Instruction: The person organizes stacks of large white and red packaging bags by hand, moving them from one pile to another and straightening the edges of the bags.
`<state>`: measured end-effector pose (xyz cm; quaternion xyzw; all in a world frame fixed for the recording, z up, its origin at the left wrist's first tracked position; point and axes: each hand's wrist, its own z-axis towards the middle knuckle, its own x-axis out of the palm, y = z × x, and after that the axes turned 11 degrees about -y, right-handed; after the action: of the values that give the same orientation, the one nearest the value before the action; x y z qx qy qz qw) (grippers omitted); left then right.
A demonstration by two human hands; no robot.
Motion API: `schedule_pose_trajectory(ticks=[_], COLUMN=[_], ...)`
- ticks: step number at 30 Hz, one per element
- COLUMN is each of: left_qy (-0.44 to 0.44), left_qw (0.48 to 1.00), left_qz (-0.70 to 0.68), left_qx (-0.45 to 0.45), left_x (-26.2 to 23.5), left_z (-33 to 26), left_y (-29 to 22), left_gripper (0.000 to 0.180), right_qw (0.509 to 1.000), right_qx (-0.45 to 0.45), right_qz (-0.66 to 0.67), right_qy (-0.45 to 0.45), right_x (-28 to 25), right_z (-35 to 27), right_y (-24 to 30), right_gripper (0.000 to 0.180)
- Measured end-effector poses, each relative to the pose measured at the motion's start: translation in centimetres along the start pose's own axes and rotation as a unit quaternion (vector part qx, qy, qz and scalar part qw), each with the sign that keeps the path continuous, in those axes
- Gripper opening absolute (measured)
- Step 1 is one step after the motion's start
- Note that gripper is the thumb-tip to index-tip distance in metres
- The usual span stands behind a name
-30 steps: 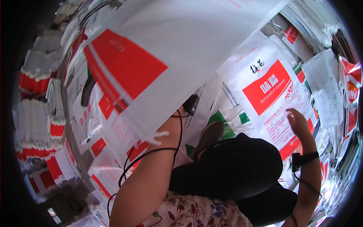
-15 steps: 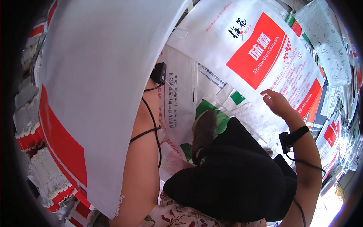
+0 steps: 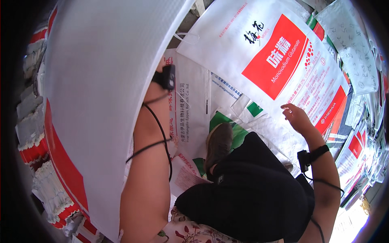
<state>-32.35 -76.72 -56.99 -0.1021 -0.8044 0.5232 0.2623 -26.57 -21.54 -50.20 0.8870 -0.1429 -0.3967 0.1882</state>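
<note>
A large white woven sack [image 3: 109, 97] with a red band stands raised on the left, close to the camera. My left forearm [image 3: 150, 170] runs up beside it, and the sack's edge hides most of that hand, so its fingers and grip do not show. My right hand [image 3: 298, 118] hovers near the lower edge of a flat white sack [image 3: 227, 44] with a red printed panel. Its fingers are loosely bent and apart, with nothing in them. A thin pale loop of string [image 3: 188, 38] sticks out at the flat sack's upper left corner.
Bundled stacks of folded sacks [image 3: 52, 190] line the left side. More loose sacks [image 3: 356, 52] are heaped on the right. My shoe [image 3: 219, 141] rests on sacks spread underfoot. Black cables [image 3: 162, 129] hang from the devices strapped to both wrists.
The raised sack and my left arm have shifted a little to the left. My right hand has dropped slightly, still with nothing in it. The flat sack has barely moved.
</note>
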Motion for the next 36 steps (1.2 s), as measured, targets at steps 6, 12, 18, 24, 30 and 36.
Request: schedule_pose_trajectory(ticks=[6, 12, 18, 24, 30, 36], left_qy=[0.010, 0.153, 0.120, 0.096, 0.125, 0.153], left_qw=[0.995, 0.943, 0.781, 0.759, 0.692, 0.644], left_qz=[0.028, 0.276, 0.608, 0.644, 0.697, 0.730], left_qx=[-0.094, -0.104, 0.085, 0.021, 0.141, 0.170], left_x=[-2.3, -11.7, -30.2, -39.5, -40.4, -42.0], left_z=[-12.6, -24.2, -25.5, -33.4, -36.4, -36.5], left_y=[1.0, -4.3, -8.8, -9.4, -7.0, -6.2], left_gripper=[0.027, 0.028, 0.040, 0.048, 0.055, 0.061], right_qw=[0.999, 0.994, 0.986, 0.967, 0.954, 0.954], right_qx=[-0.041, -0.096, -0.160, -0.231, -0.249, -0.251], right_qz=[0.007, 0.027, 0.024, -0.075, -0.108, -0.087], right_qy=[-0.009, -0.044, -0.049, -0.077, -0.127, -0.139], right_x=[0.0, -2.6, -4.6, -7.4, -10.3, -10.2], right_z=[-1.2, -3.8, -6.1, -13.7, -19.7, -22.8], right_y=[-0.1, 1.8, 3.2, 10.7, 11.6, 10.8], right_gripper=[0.031, 0.030, 0.031, 0.030, 0.029, 0.029])
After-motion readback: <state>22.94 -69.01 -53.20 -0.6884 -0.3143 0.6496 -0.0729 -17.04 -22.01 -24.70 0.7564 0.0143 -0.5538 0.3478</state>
